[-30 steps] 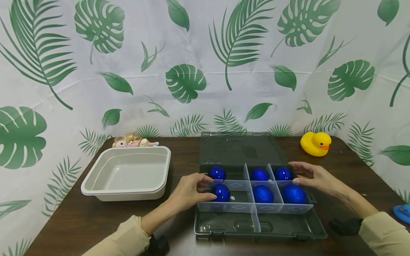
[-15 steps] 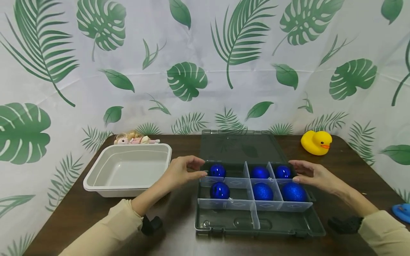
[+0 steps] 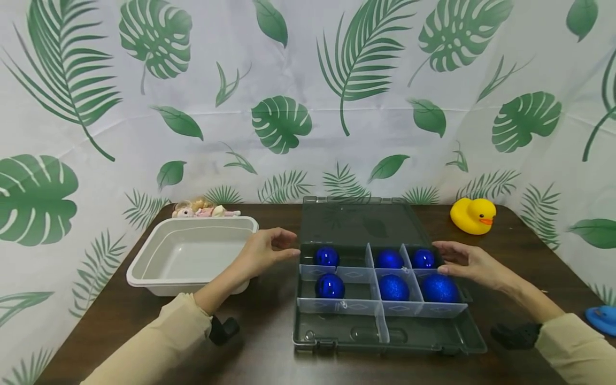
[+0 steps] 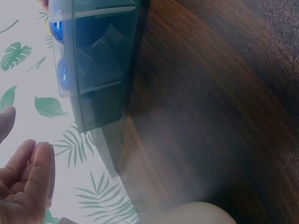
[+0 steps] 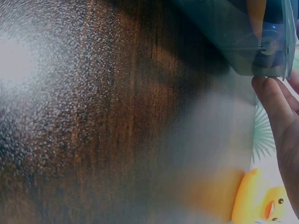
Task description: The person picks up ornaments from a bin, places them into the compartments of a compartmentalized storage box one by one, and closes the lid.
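A dark see-through compartment box lies on the table, its lid folded back. Clear dividers split it, and several blue Christmas baubles sit in the back two rows, such as a shiny bauble at left and a glittery bauble at right. The front row holds no bauble. My left hand hovers at the box's left edge, fingers and thumb apart with nothing between them. My right hand has its fingertips right at the box's right edge; its fingers reach out fairly straight in the right wrist view.
A white plastic basin stands to the left, partly behind my left forearm. Beyond it lies a small doll. A yellow rubber duck sits at the back right, and a blue object at the far right edge.
My left hand has let go of the shiny bauble in the middle row and drawn back up and left, off the box. The right hand has stayed at the right edge.
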Available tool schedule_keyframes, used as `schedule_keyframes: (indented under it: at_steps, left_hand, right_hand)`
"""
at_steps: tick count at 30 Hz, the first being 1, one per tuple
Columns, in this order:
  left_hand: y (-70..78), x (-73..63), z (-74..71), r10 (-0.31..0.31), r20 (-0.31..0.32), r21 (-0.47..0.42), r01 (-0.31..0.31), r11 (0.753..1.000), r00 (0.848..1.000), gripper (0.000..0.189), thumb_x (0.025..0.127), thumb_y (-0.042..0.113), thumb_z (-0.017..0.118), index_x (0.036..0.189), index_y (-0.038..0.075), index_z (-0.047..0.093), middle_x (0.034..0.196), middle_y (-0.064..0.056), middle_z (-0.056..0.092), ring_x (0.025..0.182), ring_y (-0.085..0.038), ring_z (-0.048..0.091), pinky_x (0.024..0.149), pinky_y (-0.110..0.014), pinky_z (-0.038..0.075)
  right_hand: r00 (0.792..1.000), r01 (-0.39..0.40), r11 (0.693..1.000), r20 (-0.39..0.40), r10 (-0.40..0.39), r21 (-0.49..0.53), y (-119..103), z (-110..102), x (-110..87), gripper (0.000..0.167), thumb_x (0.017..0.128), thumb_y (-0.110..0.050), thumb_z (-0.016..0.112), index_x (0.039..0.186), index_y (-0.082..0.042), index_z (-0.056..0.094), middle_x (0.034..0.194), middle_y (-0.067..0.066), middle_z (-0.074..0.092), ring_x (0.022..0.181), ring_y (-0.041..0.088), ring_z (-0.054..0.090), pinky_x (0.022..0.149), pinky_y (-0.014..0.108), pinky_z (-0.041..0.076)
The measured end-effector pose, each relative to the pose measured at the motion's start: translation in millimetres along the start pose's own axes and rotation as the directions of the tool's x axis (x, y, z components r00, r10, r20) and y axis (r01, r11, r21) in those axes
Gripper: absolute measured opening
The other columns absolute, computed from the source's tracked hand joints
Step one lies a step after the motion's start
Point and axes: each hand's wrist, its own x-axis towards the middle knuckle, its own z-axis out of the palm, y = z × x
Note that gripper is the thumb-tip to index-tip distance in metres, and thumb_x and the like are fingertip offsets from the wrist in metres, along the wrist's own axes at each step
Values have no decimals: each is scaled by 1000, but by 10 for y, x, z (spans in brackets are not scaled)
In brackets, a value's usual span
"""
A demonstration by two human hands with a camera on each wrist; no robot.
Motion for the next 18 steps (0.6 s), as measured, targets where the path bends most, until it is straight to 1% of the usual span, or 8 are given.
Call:
schedule_keyframes:
  at_steps: [2, 5, 8, 10, 12, 14, 16, 18]
  left_hand:
    - [-1, 14, 7, 9, -3, 6, -9, 1000, 1000, 32, 80, 17, 75, 107, 0, 67, 100, -16, 70, 88, -23, 66, 75, -32, 55]
    - [20, 65, 7, 25, -2, 28, -24, 999, 1000, 33, 82, 19, 74, 108, 0, 66, 102, -15, 70, 89, -23, 66, 75, -32, 55]
    - [70, 163, -7, 28, 13, 40, -28, 999, 1000, 35, 84, 19, 72, 111, -1, 65, 105, -15, 69, 92, -24, 67, 77, -33, 55]
    - [118, 248, -27, 6, 25, 37, -7, 999, 1000, 36, 85, 20, 70, 113, -1, 64, 107, -15, 69, 95, -25, 66, 79, -34, 54]
    - [159, 351, -50, -24, 39, 39, 23, 999, 999, 36, 87, 22, 68, 115, 0, 63, 110, -15, 68, 99, -25, 65, 81, -34, 54]
    - [191, 463, -68, -79, 65, 17, 78, 997, 995, 37, 88, 23, 66, 118, 0, 62, 114, -15, 67, 101, -27, 65, 82, -34, 53]
    - [193, 588, -69, -136, 101, -14, 138, 990, 986, 39, 90, 23, 64, 122, 0, 59, 119, -16, 64, 104, -28, 63, 83, -34, 53]
    - [177, 706, -51, -209, 140, -57, 219, 974, 968, 43, 92, 23, 62, 126, -1, 55, 125, -17, 60, 108, -29, 61, 85, -34, 53]
  right_hand:
    - [1000, -1, 1000, 11, 1, 14, 12, -12, 3, 54, 91, -16, 62, 136, 5, 40, 132, 29, 48, 111, 31, 54, 85, 28, 53]
    - [1000, 15, 998, 23, -16, 57, 36, -74, 24, 51, 92, -13, 60, 135, 7, 40, 130, 32, 48, 108, 9, 57, 83, 21, 52]
    - [999, 33, 997, -6, -32, 66, 53, -177, 85, 44, 94, -11, 56, 132, 8, 42, 125, 32, 51, 101, -7, 56, 81, 17, 51]
    - [999, 20, 999, -26, -19, 42, 44, -262, 163, 43, 96, -14, 54, 131, 8, 43, 125, 31, 53, 101, -5, 59, 82, 20, 52]
    - [999, -24, 1000, -39, 25, 6, 24, -350, 264, 45, 97, -20, 53, 132, 7, 44, 125, 29, 54, 102, 7, 63, 83, 24, 53]
    - [996, -83, 997, -30, 83, -6, 4, -428, 386, 49, 97, -25, 52, 132, 8, 44, 126, 30, 54, 103, 20, 64, 84, 28, 53]
    - [990, -139, 990, -17, 139, -17, -8, -481, 506, 51, 97, -28, 51, 132, 9, 44, 125, 30, 55, 104, 30, 64, 83, 29, 54]
    - [984, -177, 984, -8, 177, -20, -8, -503, 615, 52, 97, -29, 51, 131, 10, 46, 123, 29, 57, 102, 32, 64, 81, 27, 54]
